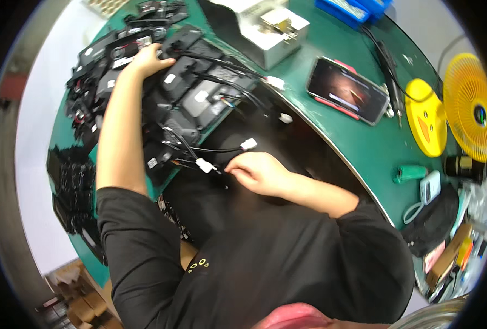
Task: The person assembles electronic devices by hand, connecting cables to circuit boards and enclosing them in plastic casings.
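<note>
My left hand point(146, 61) reaches over a crowd of black plastic housings, its thumb and fingers apart. Its fingertips lie at the edge of a black housing point(124, 50); no grip on it shows. Closer to my body, my right hand point(262, 174) is closed with thumb and forefinger together. Whatever it may pinch is too small to make out. Just left of those fingertips hangs a white cable connector point(204, 165), and a second white connector point(249, 144) is above them. Both end black cables from housings point(180, 123) near the table's edge. More flat black housings point(202, 98) lie behind, with cables attached.
A grey metal fixture point(279, 46) stands at the back of the green table point(331, 129). To the right are a phone point(345, 90) on a red stand, a black corded tool point(391, 77) and a yellow fan point(468, 107). Stacked black parts point(76, 183) stand at left.
</note>
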A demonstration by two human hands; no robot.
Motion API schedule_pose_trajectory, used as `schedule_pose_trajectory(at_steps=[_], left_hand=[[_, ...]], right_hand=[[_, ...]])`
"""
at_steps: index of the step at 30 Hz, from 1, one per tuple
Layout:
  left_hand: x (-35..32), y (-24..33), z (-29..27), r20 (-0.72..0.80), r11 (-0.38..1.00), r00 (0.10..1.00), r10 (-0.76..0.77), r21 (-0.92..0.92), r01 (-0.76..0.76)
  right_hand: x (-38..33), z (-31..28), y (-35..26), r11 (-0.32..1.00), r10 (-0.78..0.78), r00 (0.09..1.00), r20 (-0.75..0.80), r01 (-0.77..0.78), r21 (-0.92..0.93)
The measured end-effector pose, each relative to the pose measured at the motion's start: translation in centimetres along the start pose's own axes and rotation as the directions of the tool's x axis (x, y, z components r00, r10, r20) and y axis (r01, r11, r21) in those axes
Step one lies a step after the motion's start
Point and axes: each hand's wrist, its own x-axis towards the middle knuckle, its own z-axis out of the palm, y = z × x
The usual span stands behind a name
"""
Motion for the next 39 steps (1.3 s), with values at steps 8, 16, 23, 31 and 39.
schedule_pose_trajectory(at_steps=[8,16,23,31,39], left_hand=[[-1.2,-0.1,0.0,-0.015,0.998,0.998,-0.056,0.025,0.057],[-2.2,-0.9,-0.6,-0.01,0.999,1.0,-0.015,0.039,0.015],[-2.2,-0.6,-0.6,-0.004,0.994,0.999,0.04,0.105,-0.04],[-2.3,-2.8,2.2,-0.127,0.986,0.987,0.094,0.146,-0.076],[-8.4,-4.0,-1.3,-0.274,0.846,0.945,-0.179,0.446,0.29]], right_hand=[[-0.2,1.4,0.6,0.987,-0.051,0.998,0.045,0.057,-0.149],[-0.4,1.5,1.2,0.979,-0.122,0.991,0.054,0.13,-0.16],[-0.3,1.4,1.7,0.982,-0.088,0.996,0.032,0.092,-0.166],[-0.5,1.9,2.8,0.963,-0.18,0.984,-0.011,0.173,-0.208],[-0.4,1.9,2.6,0.969,-0.154,0.988,-0.001,0.151,-0.194]])
